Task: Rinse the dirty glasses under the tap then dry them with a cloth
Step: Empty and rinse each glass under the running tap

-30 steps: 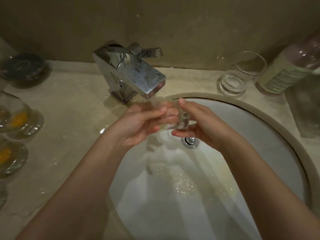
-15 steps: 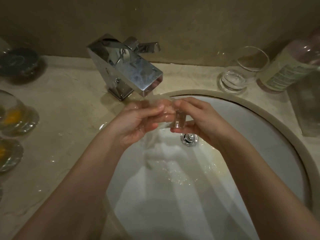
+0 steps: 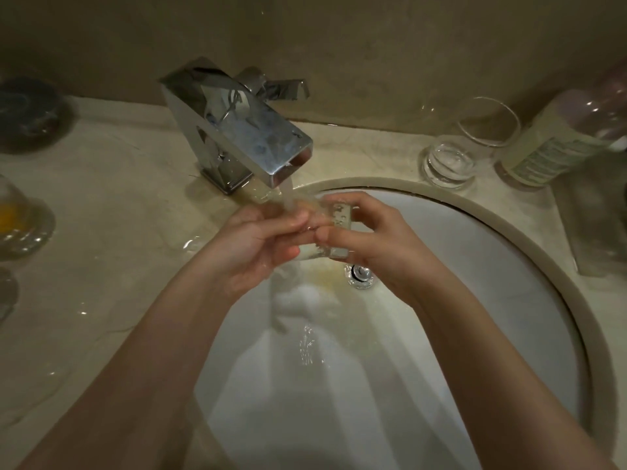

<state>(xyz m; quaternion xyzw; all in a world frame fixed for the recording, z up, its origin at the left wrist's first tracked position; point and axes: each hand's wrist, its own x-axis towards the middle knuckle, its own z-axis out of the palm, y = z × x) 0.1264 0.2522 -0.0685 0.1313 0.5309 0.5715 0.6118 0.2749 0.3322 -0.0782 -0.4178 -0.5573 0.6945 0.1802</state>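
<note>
The white sink [image 3: 509, 300] fills the lower middle of the view, its near edge cut off by the bottom of the frame, set in a wet stone counter [image 3: 118, 249]. The chrome tap [image 3: 237, 134] stands at the back left of the bowl with water running from its spout. Both forearms reach in from the bottom corners and meet just under that stream.

The right hand [image 3: 376, 239] grasps a small clear glass [image 3: 334, 232] — thumb below, fingers curled over the top — held on its side over the drain [image 3: 359, 274]. The left hand [image 3: 258, 245] has its fingers at the glass's open end; whether they are inside the mouth or only wrapped around the rim cannot be told, since water and glare blur that part.

On the counter at back right stands a clean-looking glass tumbler [image 3: 468, 147], beside a labelled bottle [image 3: 559, 144] cut off by the right edge. At the left edge sit dirty glasses with orange residue [image 3: 13, 218], only partly in view, and a dark round object [image 3: 30, 110] too dim to identify. Yellowish water tints the bowl near the drain.
</note>
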